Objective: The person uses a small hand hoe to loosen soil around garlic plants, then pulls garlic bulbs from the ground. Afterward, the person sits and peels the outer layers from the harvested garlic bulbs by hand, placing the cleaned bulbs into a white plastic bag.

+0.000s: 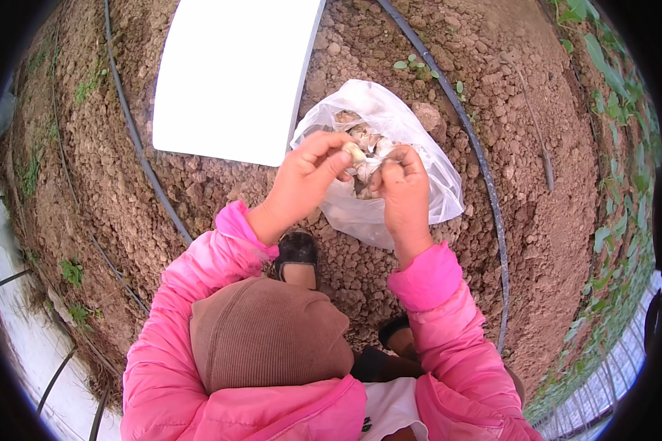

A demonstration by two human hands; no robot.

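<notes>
Over an open clear plastic bag (438, 193), both of my hands work close together. My left hand (309, 173) pinches a pale garlic clove (355, 151) between thumb and fingertips. With bent fingers, my right hand (405, 184) grips white papery garlic skin (370, 163) beside the clove. The skin stretches between the two hands. Several garlic bulbs (365, 135) in brownish-white skins lie inside the bag, partly hidden behind my fingers. The bag rests on cloddy brown soil in front of my feet.
A bright white flat panel (231, 82) lies on the soil left of the bag. Black irrigation hoses (135, 135) run along both sides, one (482, 151) just right of the bag. Leafy green plants (612, 231) line the right edge. My dark shoe (298, 248) stands below the bag.
</notes>
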